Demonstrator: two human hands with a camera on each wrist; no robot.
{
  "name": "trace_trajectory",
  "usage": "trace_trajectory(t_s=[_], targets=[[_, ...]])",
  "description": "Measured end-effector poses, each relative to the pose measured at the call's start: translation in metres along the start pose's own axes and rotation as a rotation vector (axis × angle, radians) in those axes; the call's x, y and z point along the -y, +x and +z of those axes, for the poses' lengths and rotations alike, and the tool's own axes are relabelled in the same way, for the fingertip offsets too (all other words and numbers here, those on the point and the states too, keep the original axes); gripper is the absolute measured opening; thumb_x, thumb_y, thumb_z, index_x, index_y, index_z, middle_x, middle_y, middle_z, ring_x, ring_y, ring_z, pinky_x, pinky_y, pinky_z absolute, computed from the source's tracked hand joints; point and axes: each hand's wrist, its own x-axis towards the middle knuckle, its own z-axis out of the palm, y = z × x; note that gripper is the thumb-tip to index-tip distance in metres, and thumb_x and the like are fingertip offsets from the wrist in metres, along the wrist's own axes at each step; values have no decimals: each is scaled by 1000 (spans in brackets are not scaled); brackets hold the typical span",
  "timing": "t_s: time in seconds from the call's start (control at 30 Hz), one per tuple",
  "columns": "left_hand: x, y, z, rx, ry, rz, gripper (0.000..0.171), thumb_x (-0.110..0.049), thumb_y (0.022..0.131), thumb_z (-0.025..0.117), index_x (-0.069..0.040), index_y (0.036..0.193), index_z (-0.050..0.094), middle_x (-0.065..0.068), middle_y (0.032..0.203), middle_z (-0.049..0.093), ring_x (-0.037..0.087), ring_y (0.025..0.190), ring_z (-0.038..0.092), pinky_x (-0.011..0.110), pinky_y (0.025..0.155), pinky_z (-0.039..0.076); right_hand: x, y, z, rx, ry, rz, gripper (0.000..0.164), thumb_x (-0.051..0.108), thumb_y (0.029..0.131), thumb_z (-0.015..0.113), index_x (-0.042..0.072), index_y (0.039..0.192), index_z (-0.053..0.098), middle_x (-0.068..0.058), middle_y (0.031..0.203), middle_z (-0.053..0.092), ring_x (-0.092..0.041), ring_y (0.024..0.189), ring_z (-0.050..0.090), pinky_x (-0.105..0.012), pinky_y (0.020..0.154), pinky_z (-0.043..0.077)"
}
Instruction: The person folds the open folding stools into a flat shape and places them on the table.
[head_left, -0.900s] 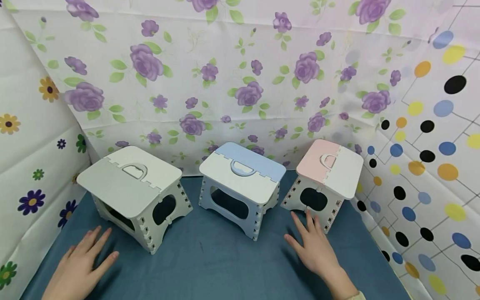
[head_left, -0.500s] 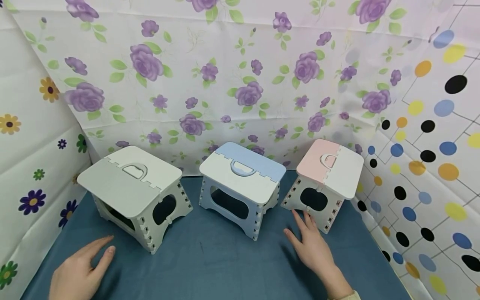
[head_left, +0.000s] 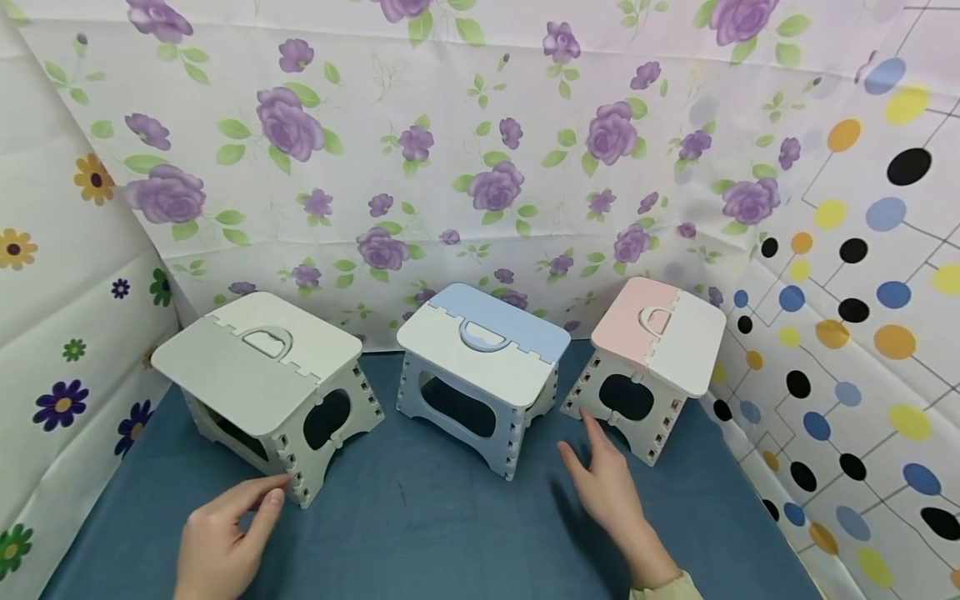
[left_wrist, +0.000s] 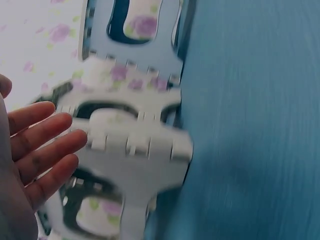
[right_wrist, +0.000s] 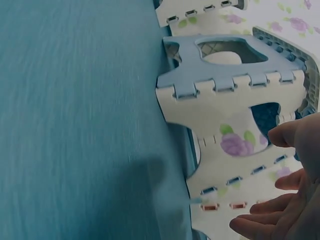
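Observation:
Three folding step stools stand unfolded in a row. The grey-and-white stool (head_left: 258,362) is at left, the blue-and-white stool (head_left: 483,342) in the middle, the pink-and-white stool (head_left: 660,333) at right. My left hand (head_left: 225,533) is by the grey-and-white stool's near corner leg; whether a fingertip touches it I cannot tell. In the left wrist view its fingers (left_wrist: 47,147) extend before that stool (left_wrist: 140,150), holding nothing. My right hand (head_left: 611,492), also holding nothing, hovers before the pink-and-white stool, fingers loosely extended. The right wrist view shows the blue-and-white stool (right_wrist: 215,100) near that hand's thumb.
A dark blue cloth (head_left: 420,533) covers the table. Behind the stools hangs a curtain (head_left: 450,167) with purple flowers. A flower-print sheet (head_left: 67,333) bounds the left side and a dotted sheet (head_left: 862,375) the right.
My left hand has moved right and towards the grey-and-white stool's near leg, its fingers drawn closer together. The right hand has shifted slightly left. All the stools stand where they were.

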Motion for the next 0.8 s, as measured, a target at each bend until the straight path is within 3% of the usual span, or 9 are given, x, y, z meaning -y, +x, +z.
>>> trace_trajectory(t_s=[0.17,0.37,0.57,0.67,0.8], targets=[[-11,4,27,-2,-146,1,16,-2,103,71,-7,113,82,2,103,80,1,88,70,10,75,50,9,6,10,7,114,23,78,43,111,61,19,173,22,-20,170,35,-44,149,43,-65,114,42],[-25,13,58,41,-286,-80,27,-5,109,62,-3,133,73,9,123,77,3,107,68,9,87,48,19,9,22,-10,266,47,77,36,111,62,19,173,20,-25,168,36,-44,148,45,-62,109,48],[-36,23,84,161,-422,-188,46,-18,115,53,0,157,49,19,155,55,31,138,54,13,100,42,38,9,34,-20,371,33,79,31,111,63,20,174,16,-20,174,26,-44,151,40,-64,110,45],[-38,29,97,172,-474,-210,50,-18,116,51,2,161,41,22,161,46,41,145,47,11,105,39,48,9,42,-33,418,-10,80,30,110,64,19,173,17,-13,177,19,-38,157,32,-64,114,42],[-38,37,115,152,-495,-218,54,-14,115,52,3,163,37,25,165,40,44,149,42,33,114,41,56,8,52,-39,464,-61,82,30,109,66,13,173,17,-11,178,16,-34,161,22,-64,118,37]])
